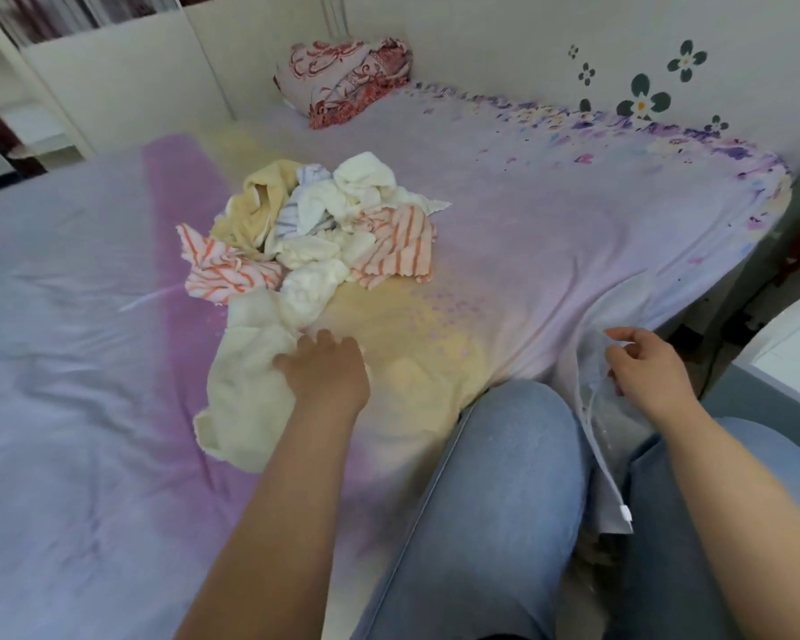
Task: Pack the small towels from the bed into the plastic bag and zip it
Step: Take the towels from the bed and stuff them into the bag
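Bed (pixel 550 214): left hand (pixel 326 371) grips cream towel (pixel 246 385), right hand (pixel 645 367) pinches bag (pixel 596 376)

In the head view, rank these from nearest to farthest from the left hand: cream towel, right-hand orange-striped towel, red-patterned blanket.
From the left hand:
1. Cream towel, under its fingers, near bed edge.
2. Orange-striped towel, right side of the pile, mid-bed.
3. Red-patterned blanket, bundled against the far wall.
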